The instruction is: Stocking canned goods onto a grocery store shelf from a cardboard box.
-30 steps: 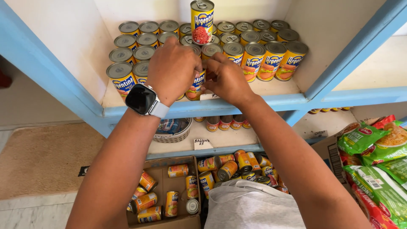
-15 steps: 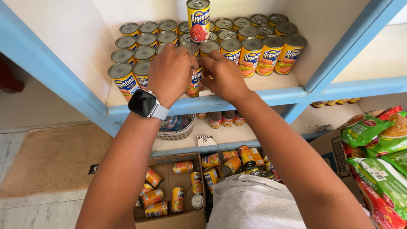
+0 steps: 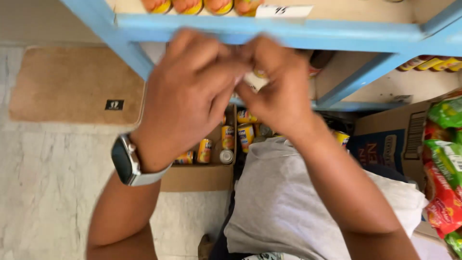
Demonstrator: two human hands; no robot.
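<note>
We have both hands raised together in front of the blue shelf edge (image 3: 269,31), and they meet at a small pale thing (image 3: 255,81) that shows only as a sliver between them. Our left hand (image 3: 190,96) is curled with its fingers bent inward toward that sliver, and our right hand (image 3: 281,91) is curled the same way from the other side, the fingertips of the two hands touching or nearly so. The view is blurred here, so we cannot tell what the pale thing is, nor which hand pinches it, nor how tightly; we can only say that the fingers of both hands close in around it and none is spread.

Just behind the left hand, on the wrist, sits a watch (image 3: 127,161) with a dark face and a light band. Below the right hand our grey shirt (image 3: 293,202) fills the lower middle of the view.

Beneath the hands, well below them, an open cardboard box (image 3: 197,178) stands on the pale stone floor (image 3: 48,192), with yellow cans (image 3: 227,137) lying and standing inside it. To the right of the hands a second carton (image 3: 385,144) stands by green and red snack packets (image 3: 445,159).

Left of the hands, farther off, a tan mat (image 3: 72,84) lies on the floor. Above the hands, cans (image 3: 185,6) line the shelf beside a white price label (image 3: 284,10).
</note>
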